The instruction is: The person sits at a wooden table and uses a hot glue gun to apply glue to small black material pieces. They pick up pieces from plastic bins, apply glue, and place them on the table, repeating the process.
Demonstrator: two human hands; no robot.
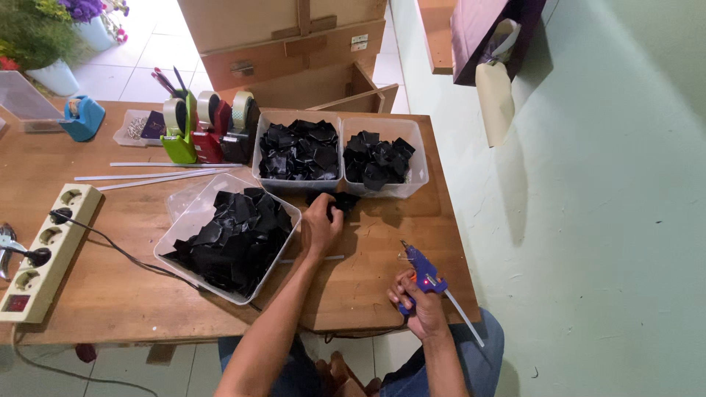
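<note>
My left hand (pixel 321 224) rests on the wooden table (pixel 368 279), fingers closed on a small folded black piece (pixel 340 201) just in front of two clear tubs. My right hand (pixel 416 300) grips a purple hot glue gun (pixel 423 270) near the table's front right edge, nozzle pointing away from me. A large clear tub (pixel 193 213) full of black square pieces sits left of my left hand. The two smaller tubs (pixel 297 183) (pixel 421 169) behind hold folded black pieces.
Three tape dispensers (pixel 209 129) stand at the back. A blue dispenser (pixel 82 117) and a small tray of pins (pixel 132 129) lie further left. White sticks (pixel 158 176) lie on the table. A power strip (pixel 44 254) sits at the left edge with cables.
</note>
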